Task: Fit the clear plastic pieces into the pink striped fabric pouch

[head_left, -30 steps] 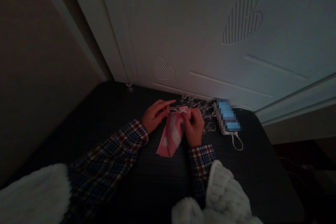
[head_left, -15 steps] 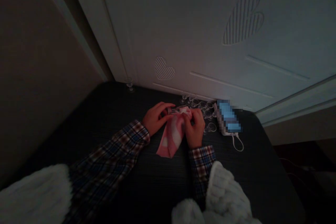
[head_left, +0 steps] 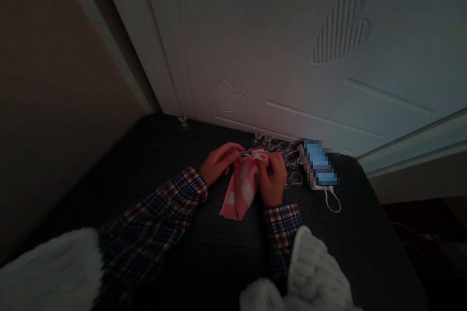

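**Hands pinch a pink cloth's top edge on a dark table**

Fingers of both hands meet at the upper end of a pink-and-white cloth (head_left: 241, 190), which trails down and toward the person from the grip and lies flat on the dark table (head_left: 153, 155). The right hand (head_left: 273, 180) is curled closed over the cloth's top right corner, knuckles up. The left hand (head_left: 219, 163) closes thumb and forefinger on a small clear, glinting piece (head_left: 245, 153) right at the cloth's top edge; the light is too dim to tell what that piece is. Both wrists come out of plaid sleeves (head_left: 175, 204) with white fluffy cuffs nearer the camera.

Just beyond and to the right of the grip lies a scatter of clear rings (head_left: 286, 153), some touching each other, the nearest just beside the right hand's fingers. Further right of those sits a phone with a lit screen (head_left: 321, 163) on a white power bank, a white cord (head_left: 331, 200) looping from its near end. Behind everything stands a white cabinet door (head_left: 292, 58) with heart-shaped cut-outs.
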Demonstrator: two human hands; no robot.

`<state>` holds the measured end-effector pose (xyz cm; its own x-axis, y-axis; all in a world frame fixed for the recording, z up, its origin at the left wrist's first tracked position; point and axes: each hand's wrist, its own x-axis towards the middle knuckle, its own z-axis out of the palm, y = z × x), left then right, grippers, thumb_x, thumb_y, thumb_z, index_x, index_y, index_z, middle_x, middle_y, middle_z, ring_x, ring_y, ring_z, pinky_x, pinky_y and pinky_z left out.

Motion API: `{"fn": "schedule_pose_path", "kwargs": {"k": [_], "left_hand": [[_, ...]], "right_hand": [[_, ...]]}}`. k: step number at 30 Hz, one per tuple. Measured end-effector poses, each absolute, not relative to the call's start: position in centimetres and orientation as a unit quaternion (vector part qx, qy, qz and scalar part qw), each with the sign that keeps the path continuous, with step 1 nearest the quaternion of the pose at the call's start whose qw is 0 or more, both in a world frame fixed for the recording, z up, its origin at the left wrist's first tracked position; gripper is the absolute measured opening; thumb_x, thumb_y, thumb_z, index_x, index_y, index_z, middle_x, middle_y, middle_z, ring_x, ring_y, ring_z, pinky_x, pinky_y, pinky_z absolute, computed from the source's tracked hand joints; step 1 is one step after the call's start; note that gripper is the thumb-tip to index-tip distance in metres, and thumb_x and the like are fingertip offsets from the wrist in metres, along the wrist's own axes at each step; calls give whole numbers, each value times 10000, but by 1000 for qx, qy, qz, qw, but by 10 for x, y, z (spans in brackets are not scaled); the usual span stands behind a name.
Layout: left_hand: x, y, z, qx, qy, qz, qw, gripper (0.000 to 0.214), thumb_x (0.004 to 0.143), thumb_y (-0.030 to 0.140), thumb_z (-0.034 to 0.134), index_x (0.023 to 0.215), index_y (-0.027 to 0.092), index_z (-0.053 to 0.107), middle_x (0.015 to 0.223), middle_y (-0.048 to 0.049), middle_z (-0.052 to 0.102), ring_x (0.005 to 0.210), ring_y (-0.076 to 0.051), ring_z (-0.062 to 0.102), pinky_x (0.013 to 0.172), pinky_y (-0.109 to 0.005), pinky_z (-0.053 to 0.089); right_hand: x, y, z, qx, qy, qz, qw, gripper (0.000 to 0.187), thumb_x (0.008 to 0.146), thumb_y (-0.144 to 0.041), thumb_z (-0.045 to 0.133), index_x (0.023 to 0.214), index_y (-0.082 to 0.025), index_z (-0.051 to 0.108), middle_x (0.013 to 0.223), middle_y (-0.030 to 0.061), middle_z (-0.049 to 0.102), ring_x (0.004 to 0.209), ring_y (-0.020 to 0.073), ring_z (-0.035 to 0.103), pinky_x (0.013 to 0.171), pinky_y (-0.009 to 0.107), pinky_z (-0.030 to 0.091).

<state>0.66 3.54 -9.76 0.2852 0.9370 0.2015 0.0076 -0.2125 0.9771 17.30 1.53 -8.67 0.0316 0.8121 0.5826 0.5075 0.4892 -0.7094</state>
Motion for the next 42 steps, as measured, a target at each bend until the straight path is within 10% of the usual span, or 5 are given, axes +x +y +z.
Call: {"fn": "schedule_pose_path", "kwargs": {"k": [9,23,42], "left_hand": [[6,32,-95,664,429,463,402,259,758,253,571,1007,182,568,982,-61,582,819,-154,550,491,-173,430],[4,35,-92,475,344,445,677,306,803,365,495,982,140,599,767,-58,565,601,-112,521,407,-175,350],[2,37,-97,513,347,463,634,345,722,289,624,1030,134,592,801,-51,625,599,-80,505,430,-153,347]], "right_hand": [[174,17,-87,-489,-673,153,533,111,826,-198,460,813,-187,570,802,9,496,774,131,490,701,266,392],[172,15,-86,-476,-694,137,522,122,830,-197,450,788,-193,565,798,10,495,758,130,486,695,265,387],[174,18,-89,-486,-679,148,530,98,824,-203,471,810,-182,565,800,5,493,764,124,488,691,256,389]]}}
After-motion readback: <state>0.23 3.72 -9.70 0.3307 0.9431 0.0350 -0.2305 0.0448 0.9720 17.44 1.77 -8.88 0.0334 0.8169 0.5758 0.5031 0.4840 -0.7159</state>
